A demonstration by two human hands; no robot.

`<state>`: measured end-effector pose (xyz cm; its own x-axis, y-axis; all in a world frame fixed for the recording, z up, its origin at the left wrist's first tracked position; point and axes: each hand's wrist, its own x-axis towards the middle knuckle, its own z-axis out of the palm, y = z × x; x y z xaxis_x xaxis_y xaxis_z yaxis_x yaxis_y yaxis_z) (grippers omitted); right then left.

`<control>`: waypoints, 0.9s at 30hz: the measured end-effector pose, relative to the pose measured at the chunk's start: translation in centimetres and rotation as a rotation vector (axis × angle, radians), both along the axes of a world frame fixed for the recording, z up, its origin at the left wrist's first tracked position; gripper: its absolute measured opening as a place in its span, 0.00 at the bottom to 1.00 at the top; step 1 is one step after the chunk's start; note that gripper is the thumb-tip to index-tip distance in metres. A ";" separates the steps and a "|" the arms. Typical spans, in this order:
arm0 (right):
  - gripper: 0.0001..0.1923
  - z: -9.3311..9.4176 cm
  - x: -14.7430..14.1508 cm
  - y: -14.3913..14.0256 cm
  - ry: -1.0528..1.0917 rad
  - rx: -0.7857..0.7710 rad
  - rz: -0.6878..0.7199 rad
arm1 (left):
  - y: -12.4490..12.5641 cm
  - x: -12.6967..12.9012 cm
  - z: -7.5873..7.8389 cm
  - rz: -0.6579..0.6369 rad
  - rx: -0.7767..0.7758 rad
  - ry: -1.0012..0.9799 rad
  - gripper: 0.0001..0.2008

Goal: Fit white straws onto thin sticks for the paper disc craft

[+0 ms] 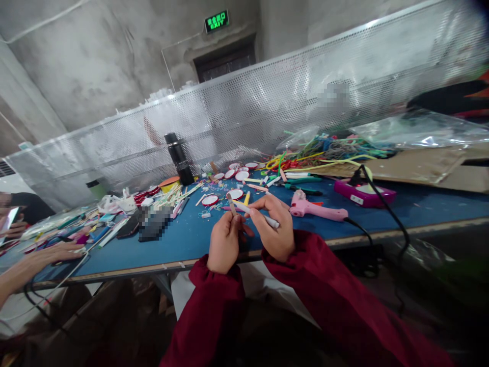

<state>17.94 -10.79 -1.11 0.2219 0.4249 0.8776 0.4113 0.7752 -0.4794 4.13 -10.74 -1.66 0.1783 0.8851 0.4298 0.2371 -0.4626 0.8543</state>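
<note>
Both hands pinch hard, left hand (224, 242) on a short tan stick (231, 204), right hand (277, 229) on a thin white stick (256, 213), and either could slip onto the blue tabletop (191, 239) just beyond.

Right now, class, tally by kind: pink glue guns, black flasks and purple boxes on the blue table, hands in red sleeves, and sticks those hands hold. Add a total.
Pink glue gun: 1
Black flask: 1
Purple box: 1
Hands in red sleeves: 2 (left hand, right hand)
Held sticks: 2 (tan stick, white stick)
Total: 7
</note>
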 end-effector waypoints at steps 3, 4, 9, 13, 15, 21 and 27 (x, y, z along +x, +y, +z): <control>0.07 0.1 0.0 0.0 0.003 -0.001 0.003 | 0.0 0.0 0.0 0.002 0.002 -0.004 0.18; 0.07 0.1 0.0 0.0 0.003 0.005 0.004 | 0.0 0.0 0.0 0.000 0.004 -0.003 0.18; 0.07 0.0 -0.1 0.0 0.004 0.007 0.004 | 0.1 0.0 0.0 0.005 0.007 -0.001 0.17; 0.08 -0.1 -0.1 0.1 0.003 0.018 0.003 | 0.0 0.0 0.1 0.002 0.006 -0.001 0.17; 0.08 -0.1 -0.1 0.1 0.002 0.020 0.003 | -0.1 0.1 0.2 -0.004 0.002 -0.007 0.17; 0.06 0.0 0.0 0.0 -0.022 0.018 0.018 | -0.1 0.0 0.0 -0.004 -0.006 -0.022 0.17; 0.07 0.0 0.0 0.0 -0.002 0.003 -0.005 | 0.0 0.0 0.0 -0.009 -0.012 -0.027 0.17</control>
